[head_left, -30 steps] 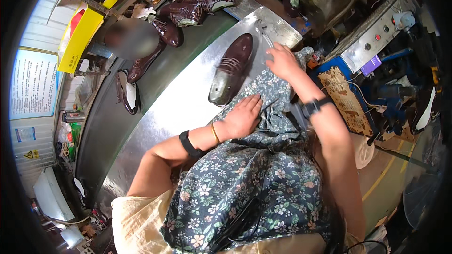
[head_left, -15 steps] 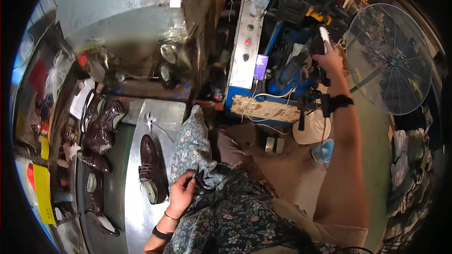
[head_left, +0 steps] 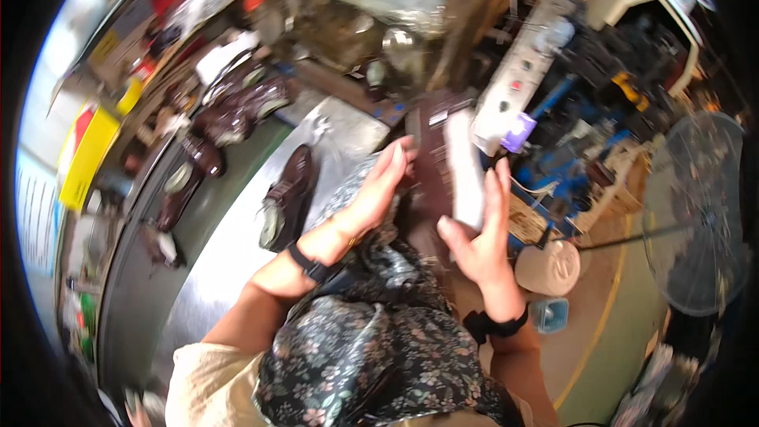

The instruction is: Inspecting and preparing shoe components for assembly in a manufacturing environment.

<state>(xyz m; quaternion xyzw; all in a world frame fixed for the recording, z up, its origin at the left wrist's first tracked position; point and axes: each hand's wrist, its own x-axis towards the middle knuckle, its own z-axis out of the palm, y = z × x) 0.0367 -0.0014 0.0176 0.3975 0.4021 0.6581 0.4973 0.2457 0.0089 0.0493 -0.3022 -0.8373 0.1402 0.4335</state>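
A dark brown shoe (head_left: pixel 429 160) with a white sole (head_left: pixel 466 170) is in front of me between my hands, blurred by motion. My right hand (head_left: pixel 484 241) grips it at the sole, thumb on the near end and fingers along the right side. On the other side, my left hand (head_left: pixel 378 192) has its fingers stretched out flat, tips at the shoe's left edge; whether they press on it is hard to tell. A brown lace-up shoe (head_left: pixel 291 194) stands on the metal tabletop (head_left: pixel 213 285) to my left. A floral apron (head_left: pixel 356 356) covers my lap.
Several glossy brown shoes (head_left: pixel 241 111) line the dark surface at the left. Ahead right is a machine with a pale control panel (head_left: pixel 510 91). A large fan (head_left: pixel 704 213) stands at the right, near a round beige stool (head_left: pixel 547 267) and a blue container (head_left: pixel 551 315).
My right hand has come back from the machine at the right with the white-soled shoe. My left hand has left the apron and moved up beside it. The view has turned right.
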